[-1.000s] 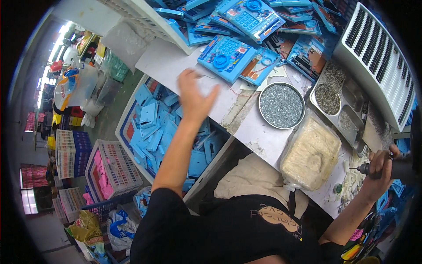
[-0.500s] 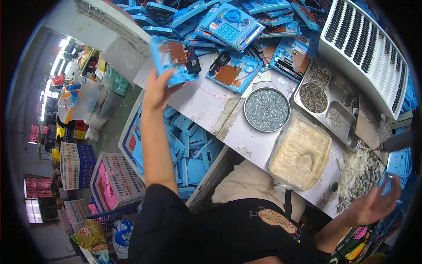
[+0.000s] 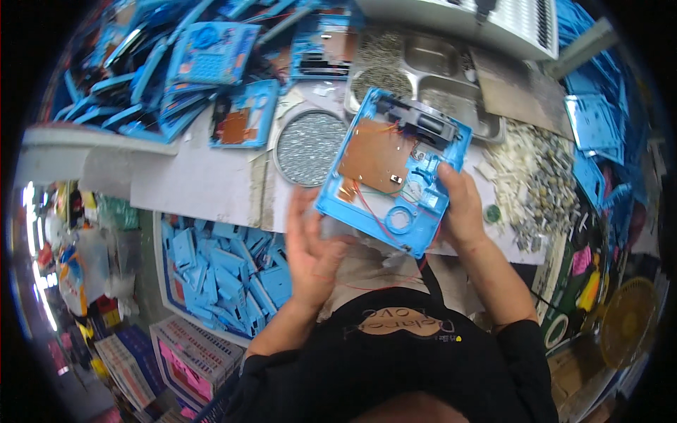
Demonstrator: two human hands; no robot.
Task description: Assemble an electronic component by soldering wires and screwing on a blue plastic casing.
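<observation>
Person: black shirt (image 3: 395, 359), short sleeves ending above the elbows, oval tan chest print; bare forearms; left hand (image 3: 314, 247), right hand (image 3: 462, 208), no gloves.

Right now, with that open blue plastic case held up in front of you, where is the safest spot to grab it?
Probably by its bare outer rim, from the right, where the right hand already grips the blue case. It faces open side up, with a brown circuit board and thin red wires exposed inside, so fingers are best kept off the middle.

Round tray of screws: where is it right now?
Head view, upper centre: the round tray of screws sits on the bench, just left of the blue plastic housing held by the right hand, above the left hand.
</observation>
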